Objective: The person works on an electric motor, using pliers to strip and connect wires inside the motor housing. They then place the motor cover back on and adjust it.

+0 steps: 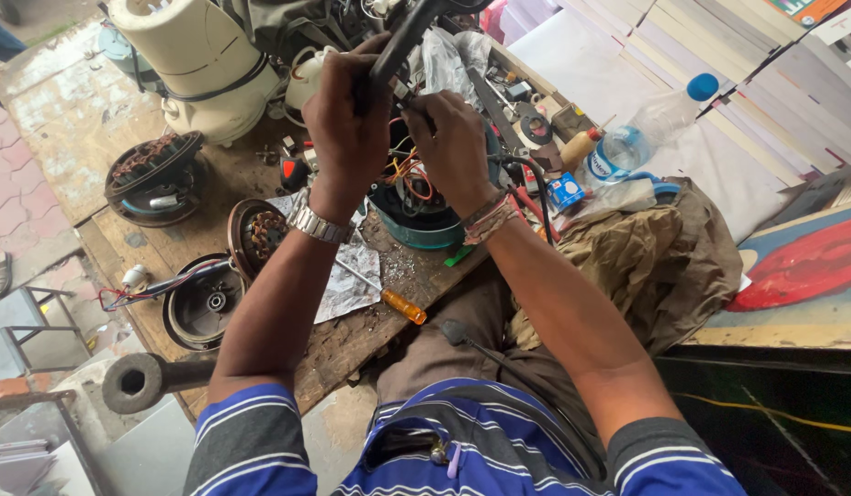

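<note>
Fingers of the left hand (349,119) are curled tight around a black tool handle (400,44), which rises at a slant toward the top edge of the view. Fingers of the right hand (455,147) are bent and drawn together at the tips, apparently pinching something small among the wiring; what exactly is pinched cannot be told. Both hands work directly above a round teal motor housing (423,225), open at the top, with orange and red wires (409,170) showing inside. The housing sits on a worn wooden workbench (352,344), near its front edge, just before the person's lap.

Left wrist carries a metal watch (320,225); right wrist carries thread bands (490,219).

Near the housing: a screwdriver with an orange handle (403,306) lying on crumpled paper (347,285). Further left, a copper-wound stator (258,234) and a dark round motor cover (203,303) (both apart from the hands). At the back stands a cream appliance body (200,64). To the right, a clear plastic bottle with a blue cap (650,124) and a brown cloth (650,262).
</note>
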